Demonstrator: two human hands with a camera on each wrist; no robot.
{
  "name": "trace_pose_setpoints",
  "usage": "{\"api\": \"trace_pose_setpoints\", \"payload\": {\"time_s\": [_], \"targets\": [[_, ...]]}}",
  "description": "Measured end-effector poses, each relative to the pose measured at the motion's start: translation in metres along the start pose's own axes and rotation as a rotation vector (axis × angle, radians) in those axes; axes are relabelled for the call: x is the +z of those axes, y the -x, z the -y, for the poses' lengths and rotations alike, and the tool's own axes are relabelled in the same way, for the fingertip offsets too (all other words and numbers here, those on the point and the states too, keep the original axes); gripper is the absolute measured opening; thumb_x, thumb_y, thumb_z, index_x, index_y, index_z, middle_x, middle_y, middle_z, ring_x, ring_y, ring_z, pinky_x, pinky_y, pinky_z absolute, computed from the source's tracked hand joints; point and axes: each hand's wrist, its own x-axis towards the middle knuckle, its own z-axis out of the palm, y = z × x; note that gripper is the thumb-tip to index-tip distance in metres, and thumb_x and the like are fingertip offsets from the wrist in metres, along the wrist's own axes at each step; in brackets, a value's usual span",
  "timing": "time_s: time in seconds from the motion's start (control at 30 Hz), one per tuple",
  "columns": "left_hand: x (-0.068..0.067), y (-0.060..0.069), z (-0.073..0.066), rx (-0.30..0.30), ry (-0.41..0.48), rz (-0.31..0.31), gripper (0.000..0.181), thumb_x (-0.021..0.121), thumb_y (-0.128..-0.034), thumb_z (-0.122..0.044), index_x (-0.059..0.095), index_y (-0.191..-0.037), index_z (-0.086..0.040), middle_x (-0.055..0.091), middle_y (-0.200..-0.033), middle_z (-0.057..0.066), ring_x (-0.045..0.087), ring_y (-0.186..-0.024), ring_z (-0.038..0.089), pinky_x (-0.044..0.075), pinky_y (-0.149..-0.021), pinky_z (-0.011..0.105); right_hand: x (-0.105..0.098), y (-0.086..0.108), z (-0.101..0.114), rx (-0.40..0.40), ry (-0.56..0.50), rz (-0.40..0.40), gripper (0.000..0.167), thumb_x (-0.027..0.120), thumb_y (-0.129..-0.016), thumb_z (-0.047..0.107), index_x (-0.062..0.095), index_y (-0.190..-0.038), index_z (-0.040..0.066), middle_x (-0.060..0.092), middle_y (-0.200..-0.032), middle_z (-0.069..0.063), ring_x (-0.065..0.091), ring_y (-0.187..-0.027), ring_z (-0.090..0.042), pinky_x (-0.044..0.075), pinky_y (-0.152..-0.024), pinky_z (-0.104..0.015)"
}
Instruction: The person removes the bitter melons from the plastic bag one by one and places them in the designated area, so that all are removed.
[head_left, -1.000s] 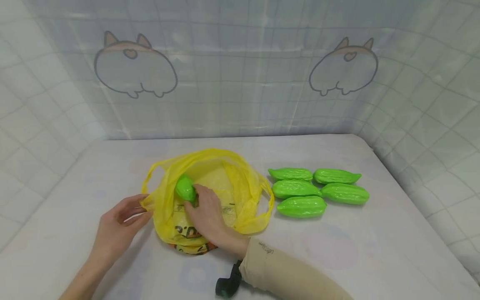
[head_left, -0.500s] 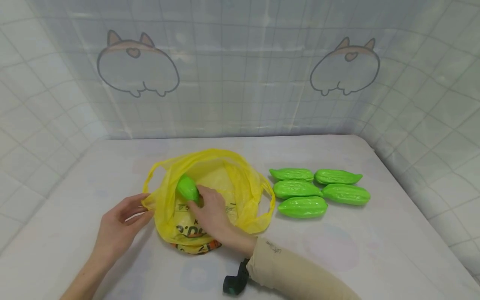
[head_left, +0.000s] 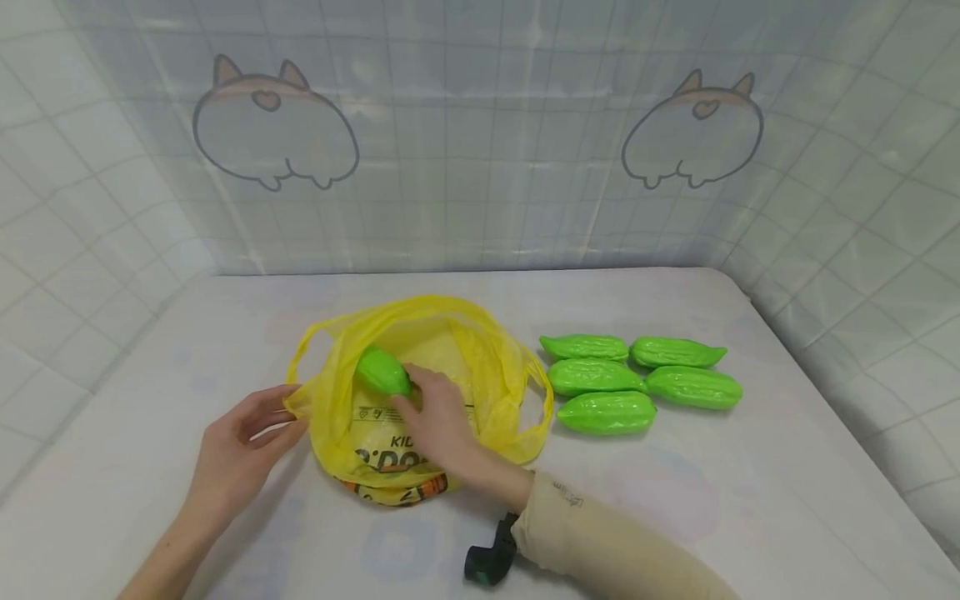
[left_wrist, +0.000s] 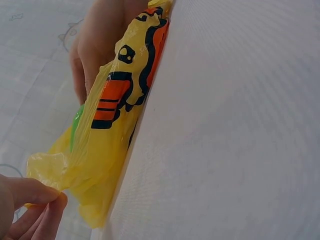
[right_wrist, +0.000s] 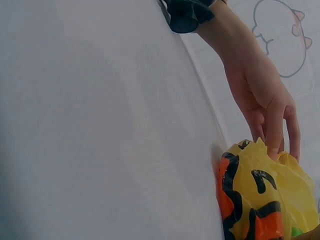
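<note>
A yellow plastic bag point(head_left: 330, 433) with black and orange print lies with its mouth spread wide. At its left handle, my left hand point(head_left: 240, 446) pinches the plastic between thumb and fingers; the left wrist view shows this pinch on the bag's edge point(left_wrist: 47, 167). My right hand point(head_left: 442, 425) reaches into the mouth and grips the near end of a glossy green bitter melon point(head_left: 381, 370). The melon's far end meets the bag's left inner wall. From the left wrist, only a green sliver of the melon point(left_wrist: 76, 125) shows behind the plastic.
Several green bitter melons point(head_left: 596, 377) lie in close rows right of the bag on the white tabletop point(head_left: 637, 517). A black wrist-camera mount point(head_left: 491, 558) hangs below my right sleeve point(head_left: 600, 533). Tile-patterned sheeting point(head_left: 480, 167) rises behind and at both sides.
My right hand has shifted to the right within the bag's mouth, drawing the melon slightly right, so more of it shows. My left hand keeps its pinch and has hardly moved.
</note>
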Motion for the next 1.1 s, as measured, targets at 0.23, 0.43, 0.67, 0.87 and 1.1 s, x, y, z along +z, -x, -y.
{"api": "trace_pose_setpoints", "payload": {"time_s": [0.23,0.43,0.67,0.87,1.1], "targets": [[0.001,-0.001,0.000,-0.003,0.000,-0.001,0.047,0.075,-0.0912,-0.020,0.060,-0.134,-0.008,0.063,-0.120,-0.009,0.059,-0.095,-0.014,0.051,-0.079,0.004,-0.010,0.001,-0.002,0.052,-0.032,0.014,0.039,0.063,-0.099,0.014,0.058,-0.136,0.002,0.068,-0.125,-0.011,0.064,-0.117,-0.021,0.054,-0.100,-0.034],[0.001,-0.001,0.000,-0.014,-0.002,0.002,0.047,0.075,-0.0912,-0.020,0.060,-0.134,-0.008,0.062,-0.123,-0.005,0.059,-0.095,-0.015,0.051,-0.080,0.004,-0.018,0.004,-0.007,0.075,-0.055,0.020,0.040,0.063,-0.098,0.012,0.058,-0.136,0.001,0.067,-0.126,-0.014,0.063,-0.119,-0.024,0.054,-0.101,-0.036],[0.000,-0.001,0.000,-0.014,-0.011,-0.002,0.046,0.075,-0.0913,-0.020,0.060,-0.134,-0.009,0.062,-0.121,-0.007,0.058,-0.094,-0.015,0.051,-0.079,0.004,-0.026,0.007,-0.009,0.101,-0.039,0.003,0.041,0.063,-0.098,0.012,0.057,-0.137,-0.001,0.065,-0.130,-0.016,0.062,-0.122,-0.028,0.051,-0.105,-0.041],[0.000,-0.001,0.000,-0.015,-0.015,-0.004,0.047,0.075,-0.0910,-0.020,0.060,-0.134,-0.010,0.062,-0.122,-0.007,0.058,-0.094,-0.015,0.051,-0.079,0.003,-0.030,0.011,-0.009,0.126,-0.023,0.001,0.044,0.062,-0.099,0.013,0.054,-0.139,-0.003,0.062,-0.134,-0.018,0.057,-0.127,-0.032,0.047,-0.109,-0.046],[-0.001,-0.001,0.000,-0.005,-0.001,-0.007,0.047,0.076,-0.0908,-0.020,0.060,-0.134,-0.008,0.060,-0.120,-0.014,0.059,-0.094,-0.014,0.051,-0.079,0.003,-0.037,0.015,-0.011,0.114,-0.017,-0.005,0.044,0.061,-0.099,0.014,0.054,-0.139,-0.003,0.061,-0.136,-0.018,0.055,-0.129,-0.032,0.045,-0.111,-0.047]]}}
